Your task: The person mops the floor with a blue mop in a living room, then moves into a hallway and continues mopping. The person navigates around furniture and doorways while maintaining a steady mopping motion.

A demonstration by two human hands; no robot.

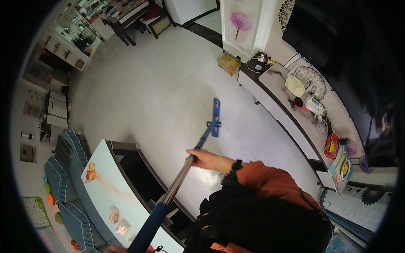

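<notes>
Right now the right hand is wrapped around the mop pole, up where the shiny metal part meets the thinner blue part. The left hand shows only a little at the bottom edge of the picture, down by the dark blue grip at the pole's end. It seems to be holding that grip, but too little of it shows to be sure.

The mop head is a flat blue pad. It lies on the pale tiled floor, out in the open middle, closer to the long low cabinet than to the coffee table.

I think the mop is light and easy to lift. The pole looks hard and stiff, so it will not bend. The metal part may be slippery, so the dark grip and the blue part are better places to hold. The flat pad likely swivels at its joint and slides easily on smooth tiles.

Most of the floor is open toward the far dining table. On the right, the cabinet edge is near the pad, and a yellow box stands on the floor by the cabinet's far corner. On the left, the coffee table's long edge runs just beside the pole, with the blue sofa behind it. A wide swing could bump either edge.
</notes>
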